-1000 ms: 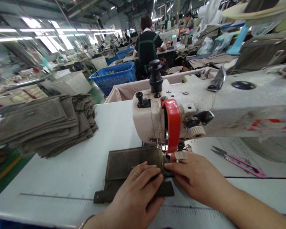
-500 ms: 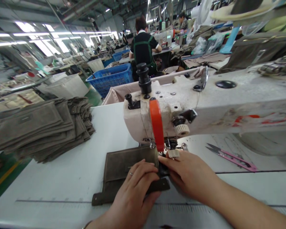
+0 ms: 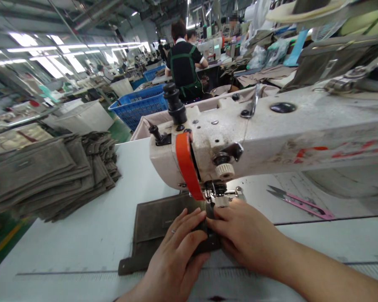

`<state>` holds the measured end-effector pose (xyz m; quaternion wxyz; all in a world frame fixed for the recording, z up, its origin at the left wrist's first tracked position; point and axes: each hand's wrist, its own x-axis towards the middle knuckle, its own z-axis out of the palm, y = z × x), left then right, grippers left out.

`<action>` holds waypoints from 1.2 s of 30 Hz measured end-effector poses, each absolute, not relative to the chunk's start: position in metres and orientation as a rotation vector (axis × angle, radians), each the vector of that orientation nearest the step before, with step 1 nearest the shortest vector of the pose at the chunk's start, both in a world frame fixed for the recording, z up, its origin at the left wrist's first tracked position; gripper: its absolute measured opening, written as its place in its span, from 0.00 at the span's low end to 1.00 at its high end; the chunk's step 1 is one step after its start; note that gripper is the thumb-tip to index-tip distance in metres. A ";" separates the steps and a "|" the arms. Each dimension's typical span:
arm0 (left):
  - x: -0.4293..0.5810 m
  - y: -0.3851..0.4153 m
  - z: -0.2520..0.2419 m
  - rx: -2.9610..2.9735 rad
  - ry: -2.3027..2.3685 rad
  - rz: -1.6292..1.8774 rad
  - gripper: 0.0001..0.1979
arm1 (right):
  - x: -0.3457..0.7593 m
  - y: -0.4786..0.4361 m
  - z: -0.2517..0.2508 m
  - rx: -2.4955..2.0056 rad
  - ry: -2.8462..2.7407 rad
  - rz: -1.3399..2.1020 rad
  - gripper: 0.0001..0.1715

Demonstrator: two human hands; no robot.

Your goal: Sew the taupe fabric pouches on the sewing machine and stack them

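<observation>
Worktable (image 3: 82, 235) in cluttered workshop (image 3: 88, 109)

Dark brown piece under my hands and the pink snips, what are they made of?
The dark brown piece looks like heavy fabric, perhaps waxed, or leather; its matte, mottled surface leaves that open. The snips have dull gray blades, thin and pointed, likely steel; their evenly pink handles could be painted metal or plastic.

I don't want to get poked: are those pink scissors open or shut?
Open, a little. The pink scissors have two blades that spread apart, with a gap between their tips.
</observation>
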<state>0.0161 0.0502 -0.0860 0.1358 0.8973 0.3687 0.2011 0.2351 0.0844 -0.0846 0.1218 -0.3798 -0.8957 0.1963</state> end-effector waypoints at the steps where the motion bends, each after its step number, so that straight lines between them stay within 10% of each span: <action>1: 0.017 0.051 -0.085 2.614 1.052 0.555 0.13 | 0.235 0.084 -0.084 -1.087 -2.629 0.571 0.13; 36: 0.031 0.084 -0.077 2.633 0.893 0.616 0.13 | 0.238 0.088 -0.096 -1.176 -2.457 0.365 0.18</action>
